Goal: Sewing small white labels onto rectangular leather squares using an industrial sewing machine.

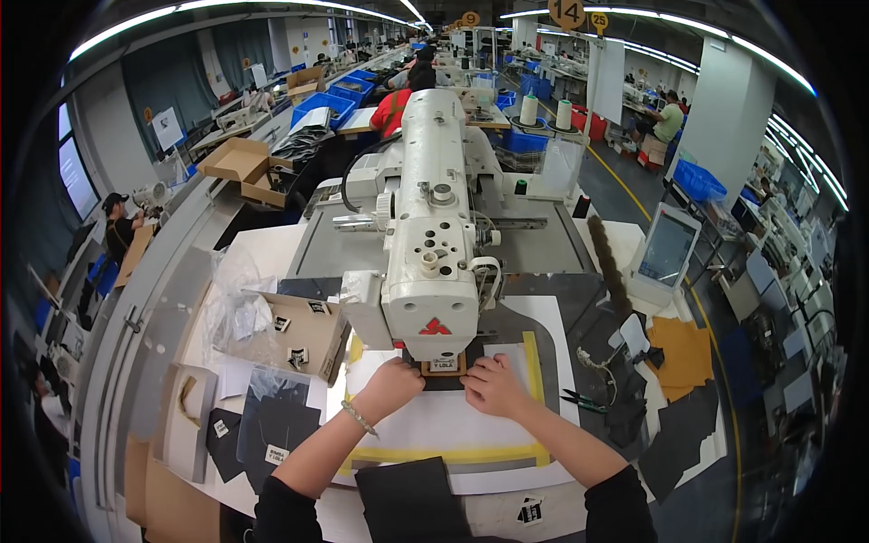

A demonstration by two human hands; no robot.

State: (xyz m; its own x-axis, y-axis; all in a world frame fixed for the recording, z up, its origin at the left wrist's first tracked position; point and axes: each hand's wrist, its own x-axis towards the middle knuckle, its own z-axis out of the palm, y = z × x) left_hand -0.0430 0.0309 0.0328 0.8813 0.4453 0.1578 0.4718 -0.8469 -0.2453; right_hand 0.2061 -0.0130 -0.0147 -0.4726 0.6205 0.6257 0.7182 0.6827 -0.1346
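Note:
Both of my hands are under the head of a large white sewing machine (433, 299). My left hand (391, 387), with a beaded bracelet on its wrist, has its fingers curled at the left edge of a dark fabric piece (444, 384). At the right edge, my right hand (493, 385) holds it with bent fingers. Between them, a small tan clamp frame (444, 369) surrounds a white printed label (444, 363) on the fabric. Beneath lies a white sheet (434, 433) edged with yellow tape. My fingertips are partly hidden against the frame.
A folded dark cloth (412, 498) lies at the front edge. On the left stand a cardboard box (312, 348) with loose labels and a white open box (186, 434). Green-handled snips (584, 401), orange cloth (681, 357) and a control screen (668, 249) are at right.

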